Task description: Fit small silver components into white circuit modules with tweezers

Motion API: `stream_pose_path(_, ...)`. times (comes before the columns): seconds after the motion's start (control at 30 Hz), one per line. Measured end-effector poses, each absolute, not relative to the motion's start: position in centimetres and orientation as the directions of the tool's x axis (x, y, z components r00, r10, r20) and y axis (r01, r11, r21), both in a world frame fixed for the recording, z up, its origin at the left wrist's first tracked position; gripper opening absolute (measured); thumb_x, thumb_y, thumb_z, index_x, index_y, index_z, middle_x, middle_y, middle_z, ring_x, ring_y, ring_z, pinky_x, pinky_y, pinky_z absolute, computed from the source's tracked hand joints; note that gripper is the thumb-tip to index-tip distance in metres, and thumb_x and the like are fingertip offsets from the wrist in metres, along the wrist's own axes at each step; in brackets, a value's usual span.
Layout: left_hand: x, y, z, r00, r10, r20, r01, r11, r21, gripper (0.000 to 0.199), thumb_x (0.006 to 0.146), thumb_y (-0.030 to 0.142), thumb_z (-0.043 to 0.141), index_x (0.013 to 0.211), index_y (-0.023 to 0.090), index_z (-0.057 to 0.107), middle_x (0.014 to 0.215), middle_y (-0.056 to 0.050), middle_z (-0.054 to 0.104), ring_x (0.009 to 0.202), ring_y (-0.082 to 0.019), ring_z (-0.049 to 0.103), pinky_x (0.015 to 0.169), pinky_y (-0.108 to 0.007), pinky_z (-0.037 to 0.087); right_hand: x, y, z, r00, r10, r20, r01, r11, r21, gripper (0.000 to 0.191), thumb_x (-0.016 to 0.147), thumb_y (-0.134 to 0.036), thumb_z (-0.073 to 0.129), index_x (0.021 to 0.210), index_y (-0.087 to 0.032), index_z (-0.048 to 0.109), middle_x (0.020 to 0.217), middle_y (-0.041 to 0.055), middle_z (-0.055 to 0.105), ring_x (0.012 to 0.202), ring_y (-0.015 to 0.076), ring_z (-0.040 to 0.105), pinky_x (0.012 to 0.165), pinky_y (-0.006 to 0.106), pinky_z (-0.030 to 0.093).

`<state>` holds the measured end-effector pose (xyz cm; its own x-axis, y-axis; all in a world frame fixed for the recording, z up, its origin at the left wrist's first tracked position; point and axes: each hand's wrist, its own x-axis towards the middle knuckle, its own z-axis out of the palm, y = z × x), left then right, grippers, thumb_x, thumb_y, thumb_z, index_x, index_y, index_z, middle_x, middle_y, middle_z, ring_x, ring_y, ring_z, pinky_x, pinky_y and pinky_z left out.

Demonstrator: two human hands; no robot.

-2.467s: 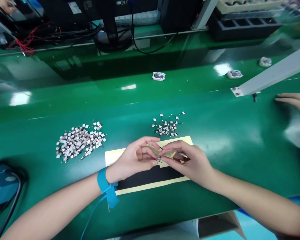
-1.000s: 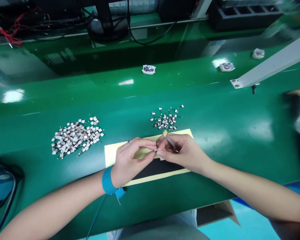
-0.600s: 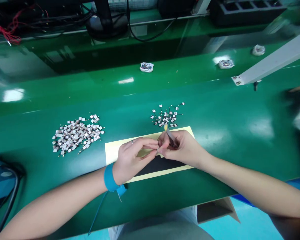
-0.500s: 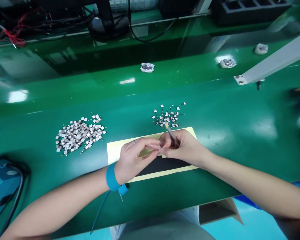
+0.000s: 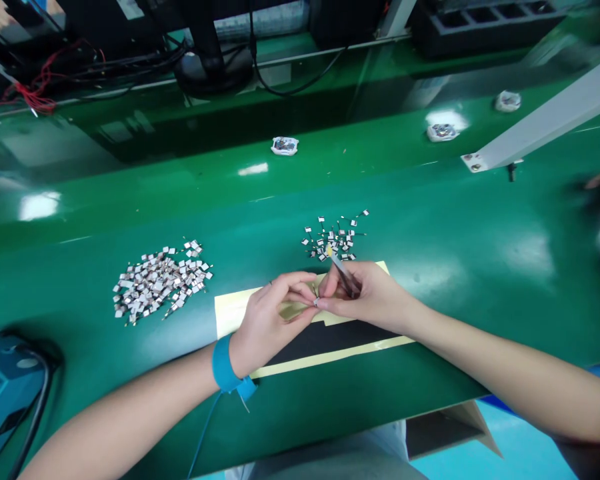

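My right hand (image 5: 370, 293) grips slim steel tweezers (image 5: 344, 275); my left hand (image 5: 275, 323) pinches a tiny silver component (image 5: 316, 302). A scattered pile of silver pieces (image 5: 334, 239) lies at twelve o'clock.

Here's the glossy green tabletop (image 5: 445, 227), carrying 2 heaps of tiny metal-and-white components: the bigger pile (image 5: 160, 283) on the left, a looser scatter (image 5: 333, 240) to its right. Just in front of that scatter lies a cream sheet (image 5: 240, 317) with a black strip (image 5: 325, 340), and farther out sit 3 crumpled white packets (image 5: 285, 145).
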<state>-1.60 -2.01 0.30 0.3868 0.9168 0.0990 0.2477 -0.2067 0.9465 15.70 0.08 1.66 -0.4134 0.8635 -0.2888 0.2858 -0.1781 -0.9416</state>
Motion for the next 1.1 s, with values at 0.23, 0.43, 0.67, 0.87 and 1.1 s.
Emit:
stream_pose_path(0.23,-1.5,-1.4,0.1,0.434,0.901,-0.01,0.348,-0.157,0.924,0.045,0.072,0.013,0.056,0.112,0.021,0.035,0.087,-0.003,0.052,0.073,-0.012,0.053,0.068,-0.027,0.048,18.7,1.8,3.2,-0.348,0.934,-0.078,0.754,0.23,-0.615,0.019,0.067,-0.032,0.064,0.072,-0.015,0.057,0.055,-0.0033,0.044,0.044,0.0084,0.039,0.043,0.021,0.029)
stream_pose_path(0.43,-1.5,-1.2,0.3,0.45,0.893,-0.025,0.371,-0.161,0.915,0.03,0.073,0.009,0.051,0.101,0.018,0.045,0.083,-0.003,0.058,0.073,-0.012,0.056,0.069,-0.027,0.049,18.5,0.0,2.7,-0.598,0.79,-0.136,0.756,0.5,-0.422,0.014,0.075,-0.021,0.058,0.088,-0.018,0.061,0.082,0.0043,0.06,0.068,0.0165,0.059,0.057,0.024,0.042)
stream_pose_path(0.67,-1.5,-1.2,0.5,0.506,0.854,-0.12,0.203,0.017,0.979,0.025,0.071,0.009,0.054,0.095,0.016,0.052,0.091,-0.005,0.062,0.08,-0.013,0.061,0.075,-0.026,0.051,17.6,-0.7,1.6,-0.719,0.694,0.045,0.544,0.601,-0.586,0.022,0.076,-0.008,0.049,0.095,-0.016,0.057,0.092,0.0057,0.057,0.075,0.0141,0.057,0.065,0.023,0.046)
stream_pose_path(0.87,-1.5,-1.0,0.6,0.529,0.834,-0.157,0.16,0.084,0.984,0.02,0.071,0.01,0.057,0.09,0.014,0.059,0.089,-0.005,0.061,0.079,-0.013,0.061,0.075,-0.025,0.051,17.4,-1.4,1.4,-0.699,0.692,0.183,0.492,0.65,-0.578,0.023,0.08,-0.007,0.041,0.096,-0.017,0.054,0.089,0.0048,0.058,0.073,0.0132,0.056,0.061,0.023,0.045)
stream_pose_path(1.1,-1.6,-0.9,0.4,0.446,0.881,-0.157,0.077,0.137,0.988,0.016,0.072,0.014,0.057,0.086,0.013,0.065,0.083,-0.005,0.055,0.076,-0.012,0.058,0.074,-0.022,0.05,17.2,-2.9,1.6,-0.66,0.748,0.069,0.628,0.599,-0.497,0.01,0.081,-0.02,0.046,0.088,-0.017,0.053,0.08,0.0045,0.059,0.064,0.0159,0.058,0.056,0.026,0.046)
